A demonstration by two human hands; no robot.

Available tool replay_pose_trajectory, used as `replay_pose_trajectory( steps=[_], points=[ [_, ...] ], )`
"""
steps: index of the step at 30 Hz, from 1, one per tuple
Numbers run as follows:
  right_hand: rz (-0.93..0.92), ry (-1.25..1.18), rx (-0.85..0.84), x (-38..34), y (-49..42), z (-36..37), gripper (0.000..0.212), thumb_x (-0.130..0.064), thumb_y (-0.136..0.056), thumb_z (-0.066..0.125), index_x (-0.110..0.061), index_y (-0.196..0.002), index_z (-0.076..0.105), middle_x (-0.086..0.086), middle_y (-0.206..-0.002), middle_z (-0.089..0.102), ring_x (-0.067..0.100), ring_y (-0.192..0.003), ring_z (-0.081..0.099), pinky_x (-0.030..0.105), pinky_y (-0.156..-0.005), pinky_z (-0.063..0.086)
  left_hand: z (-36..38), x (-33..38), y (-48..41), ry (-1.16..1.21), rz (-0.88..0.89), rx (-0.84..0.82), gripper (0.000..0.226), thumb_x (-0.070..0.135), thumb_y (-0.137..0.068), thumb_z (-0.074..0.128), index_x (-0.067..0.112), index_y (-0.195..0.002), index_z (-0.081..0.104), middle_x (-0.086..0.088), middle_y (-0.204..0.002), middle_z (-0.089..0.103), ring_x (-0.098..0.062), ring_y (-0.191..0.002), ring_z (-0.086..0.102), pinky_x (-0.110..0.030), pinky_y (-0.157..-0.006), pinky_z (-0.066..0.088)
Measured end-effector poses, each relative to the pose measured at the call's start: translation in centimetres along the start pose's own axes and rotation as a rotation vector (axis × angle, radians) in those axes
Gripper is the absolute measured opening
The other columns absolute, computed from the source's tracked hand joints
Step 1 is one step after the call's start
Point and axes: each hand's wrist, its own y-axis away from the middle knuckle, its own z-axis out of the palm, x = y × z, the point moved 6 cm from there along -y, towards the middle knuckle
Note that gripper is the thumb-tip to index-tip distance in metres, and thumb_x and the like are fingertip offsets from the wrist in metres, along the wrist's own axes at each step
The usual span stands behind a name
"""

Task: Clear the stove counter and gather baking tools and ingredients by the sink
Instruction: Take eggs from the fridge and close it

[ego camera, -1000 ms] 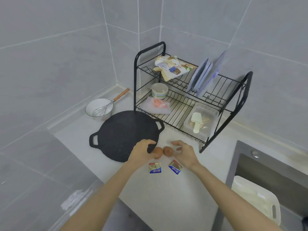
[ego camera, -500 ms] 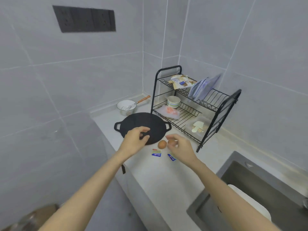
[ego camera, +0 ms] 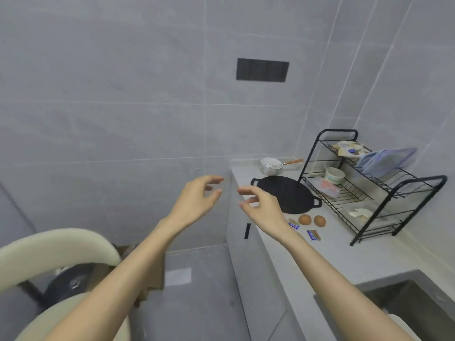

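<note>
Well, flat round blk pan [ego camera: 285,194]

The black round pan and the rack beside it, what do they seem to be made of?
The pan looks like metal with a matte black coating: dull surface, no glare, handles of one piece. The rack looks like black-painted metal wire and tube: thin straight rods, slight sheen on the frame. Both are guesses.
</note>
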Motion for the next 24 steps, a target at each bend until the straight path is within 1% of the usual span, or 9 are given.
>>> replay_pose_trajectory(
  steps=[4, 8, 10, 12, 17, 21, 24],
  points=[
    [-0.134, -0.006, -0.071, -6.0, 2.0, 4.4, 0.029, -0.014, -0.089, 0.061, -0.023, -0.117, 0.063, -0.017, -0.111, 0.062, 0.003, -0.093, 0.06, 0.012, -0.08, 0.044, -6.6, -0.5, 5.5, -0.038, -0.024, 0.113, 0.033, 0.024, -0.091, 0.058, 0.022, -0.124, 0.06, 0.008, -0.124, 0.062, -0.009, -0.105, 0.06, -0.019, -0.088, 0.044],
    [-0.265, -0.035, -0.138, -12.4, 5.6, 9.4, 0.03, -0.015, -0.089, 0.062, -0.022, -0.117, 0.063, -0.014, -0.114, 0.064, 0.003, -0.092, 0.062, 0.005, -0.076, 0.043, -13.6, -1.0, 12.7, -0.063, -0.053, 0.224, 0.033, 0.025, -0.092, 0.058, 0.022, -0.125, 0.059, 0.009, -0.124, 0.061, -0.008, -0.106, 0.06, -0.025, -0.092, 0.047],
    [-0.305, -0.062, -0.158, -15.0, 7.7, 11.5, 0.03, -0.014, -0.088, 0.062, -0.022, -0.117, 0.063, -0.013, -0.114, 0.064, 0.004, -0.092, 0.063, 0.006, -0.075, 0.045, -16.5, -1.1, 16.0, -0.08, -0.066, 0.263, 0.034, 0.027, -0.092, 0.057, 0.023, -0.126, 0.059, 0.01, -0.124, 0.061, -0.007, -0.107, 0.059, -0.025, -0.093, 0.047],
    [-0.336, -0.088, -0.191, -18.0, 10.3, 14.0, 0.029, -0.015, -0.089, 0.062, -0.022, -0.117, 0.063, -0.014, -0.113, 0.065, 0.003, -0.093, 0.063, 0.008, -0.075, 0.047, -19.6, -1.3, 20.1, -0.101, -0.086, 0.304, 0.034, 0.027, -0.093, 0.056, 0.024, -0.126, 0.058, 0.011, -0.124, 0.06, -0.005, -0.107, 0.058, -0.023, -0.091, 0.046],
    [-0.395, -0.145, -0.294, -24.5, 16.9, 20.4, 0.03, -0.017, -0.09, 0.061, -0.022, -0.119, 0.062, -0.013, -0.116, 0.064, 0.003, -0.099, 0.061, 0.013, -0.079, 0.047, -26.2, -2.0, 30.1, -0.123, -0.137, 0.386, 0.034, 0.028, -0.093, 0.056, 0.028, -0.127, 0.057, 0.014, -0.126, 0.059, -0.001, -0.107, 0.056, -0.022, -0.091, 0.047],
    [-0.467, -0.183, -0.37, -29.4, 21.7, 24.9, 0.027, -0.017, -0.09, 0.061, -0.024, -0.115, 0.063, -0.015, -0.112, 0.065, -0.001, -0.097, 0.06, 0.009, -0.076, 0.048, -30.6, -2.4, 36.9, -0.127, -0.173, 0.46, 0.033, 0.028, -0.092, 0.057, 0.029, -0.125, 0.058, 0.014, -0.125, 0.059, -0.003, -0.107, 0.057, -0.028, -0.094, 0.049],
    [-0.529, -0.19, -0.431, -32.6, 24.3, 27.9, 0.026, -0.018, -0.09, 0.062, -0.026, -0.114, 0.064, -0.017, -0.109, 0.065, -0.003, -0.096, 0.06, 0.006, -0.074, 0.047, -33.6, -2.6, 41.3, -0.138, -0.209, 0.533, 0.033, 0.026, -0.092, 0.057, 0.027, -0.125, 0.059, 0.013, -0.124, 0.059, -0.003, -0.108, 0.057, -0.027, -0.094, 0.049]
  ],
)
